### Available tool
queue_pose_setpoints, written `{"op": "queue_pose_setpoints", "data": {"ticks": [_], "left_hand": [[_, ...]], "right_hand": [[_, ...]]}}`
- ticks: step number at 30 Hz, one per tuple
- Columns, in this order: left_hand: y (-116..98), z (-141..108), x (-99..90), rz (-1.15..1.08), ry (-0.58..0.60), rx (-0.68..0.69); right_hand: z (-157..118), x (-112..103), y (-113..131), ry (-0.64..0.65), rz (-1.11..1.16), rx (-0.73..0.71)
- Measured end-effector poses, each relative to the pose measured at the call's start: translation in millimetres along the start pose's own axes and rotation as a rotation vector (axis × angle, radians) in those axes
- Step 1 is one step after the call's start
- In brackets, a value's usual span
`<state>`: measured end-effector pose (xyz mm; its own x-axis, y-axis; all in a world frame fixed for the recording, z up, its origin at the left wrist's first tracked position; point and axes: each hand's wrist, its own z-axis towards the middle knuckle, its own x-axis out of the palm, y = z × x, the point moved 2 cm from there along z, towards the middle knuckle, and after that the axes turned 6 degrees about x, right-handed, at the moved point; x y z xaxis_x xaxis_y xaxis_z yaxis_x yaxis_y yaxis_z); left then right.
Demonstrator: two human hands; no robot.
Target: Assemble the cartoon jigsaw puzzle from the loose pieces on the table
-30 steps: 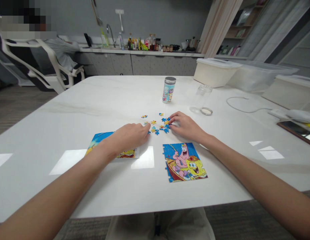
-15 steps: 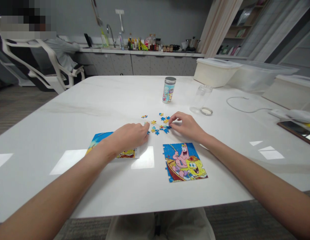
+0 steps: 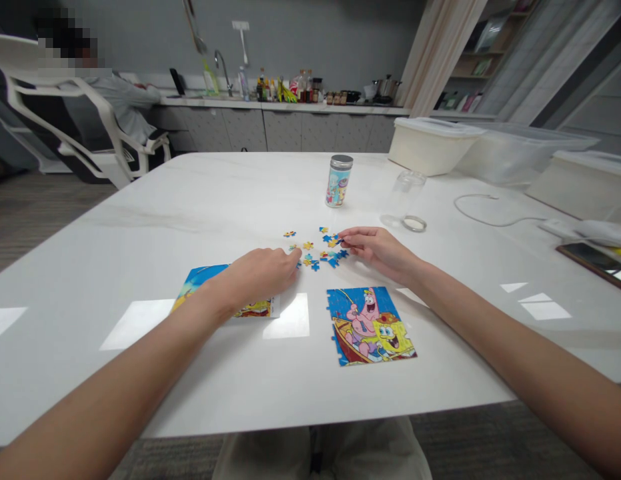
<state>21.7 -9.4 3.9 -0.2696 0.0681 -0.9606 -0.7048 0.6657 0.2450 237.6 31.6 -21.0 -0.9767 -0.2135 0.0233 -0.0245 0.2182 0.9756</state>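
Observation:
My right hand (image 3: 383, 252) pinches a dark blue jigsaw piece (image 3: 341, 242) at the right side of a loose group of jigsaw pieces (image 3: 308, 245). My left hand (image 3: 264, 272) rests at the group's left side with its fingers curled. A blue edge shows by its fingertips, but what they grip, if anything, is hidden. Nearer me lies a joined section of jigsaw (image 3: 371, 327) with a pink starfish and a yellow sponge figure in a boat; its left edge has open tabs. Under my left wrist lies a printed picture sheet (image 3: 200, 277), partly covered.
A printed tin (image 3: 339, 181) stands beyond the pieces. Right of it are a clear jar (image 3: 408, 192) and a round lid (image 3: 414, 223). Storage boxes (image 3: 433, 147), a white cable (image 3: 495, 217) and a phone-like device (image 3: 595, 260) lie along the right. A person (image 3: 115, 103) sits at back left.
My right hand has lifted slightly from the pieces, its fingers now straighter, with a blue piece between the tips. My left hand has barely moved.

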Motion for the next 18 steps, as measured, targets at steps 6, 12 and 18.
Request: {"op": "queue_pose_setpoints", "data": {"ticks": [6,12,18], "left_hand": [[-0.1,0.4,0.4,-0.008,0.017,-0.003],[-0.4,0.5,0.4,0.0,0.012,-0.008],[-0.8,0.3,-1.3,0.004,0.015,-0.013]], "right_hand": [[2.8,-4.0,-1.8,-0.031,0.061,-0.018],[-1.4,-0.4,0.6,-0.025,0.099,0.028],[-5.5,3.5,2.2,0.042,0.063,0.041]]}}
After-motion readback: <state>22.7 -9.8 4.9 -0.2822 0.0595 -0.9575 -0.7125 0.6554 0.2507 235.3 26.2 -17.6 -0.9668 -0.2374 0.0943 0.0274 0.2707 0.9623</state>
